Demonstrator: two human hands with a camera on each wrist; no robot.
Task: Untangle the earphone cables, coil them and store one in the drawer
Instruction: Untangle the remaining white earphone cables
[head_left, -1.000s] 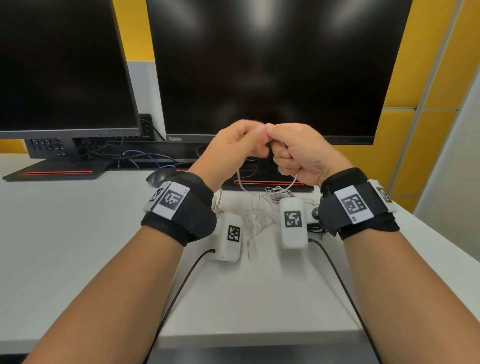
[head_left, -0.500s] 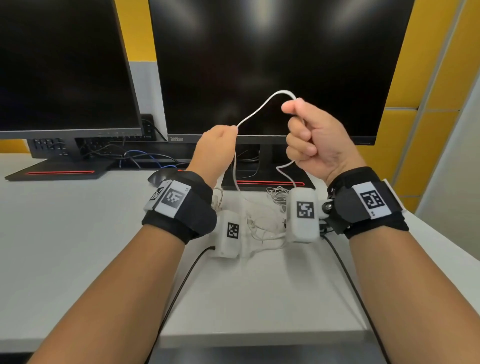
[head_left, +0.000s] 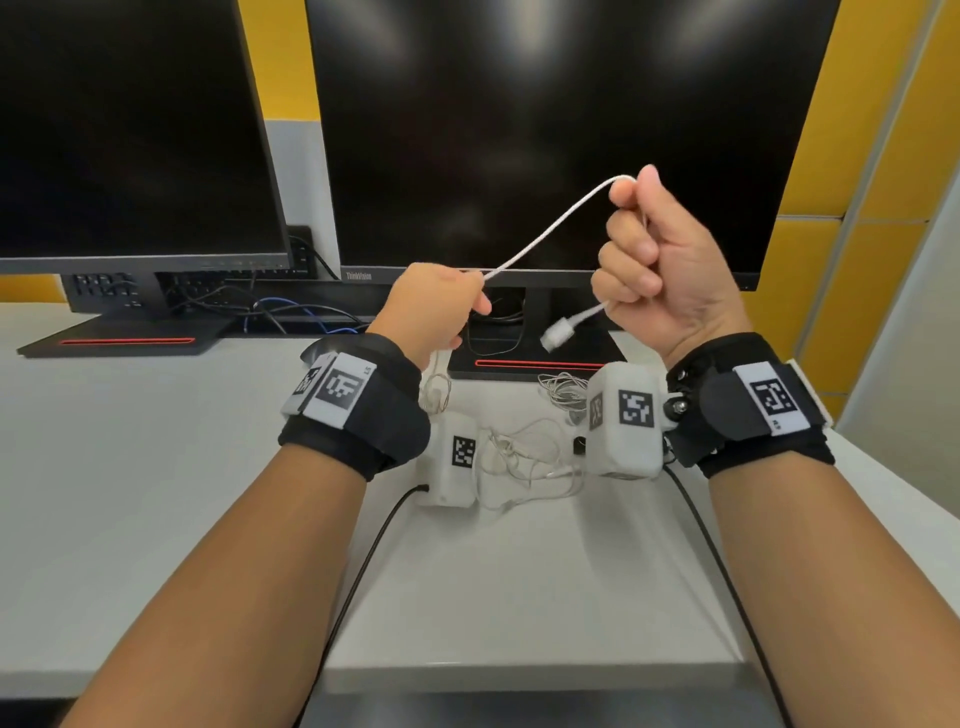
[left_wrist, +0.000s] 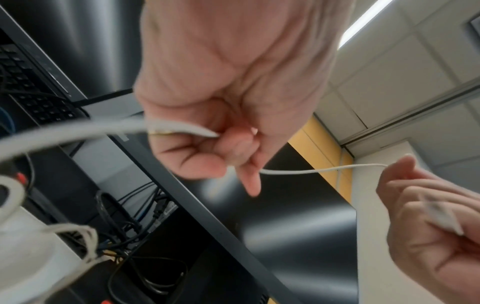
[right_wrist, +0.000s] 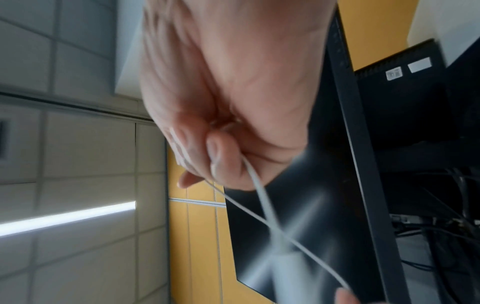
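We see a white desk (head_left: 156, 467), dark monitors (head_left: 545, 130), yellow wall; left hand (head_left: 436, 306) and right hand (head_left: 660, 270), raised apart, each pinch the white cable (head_left: 545, 234).

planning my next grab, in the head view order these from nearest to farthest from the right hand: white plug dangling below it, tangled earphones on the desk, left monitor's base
1. White plug, hanging just below the right hand.
2. Tangled earphones, on the desk between the wrists.
3. Left monitor's base, far across on the left.
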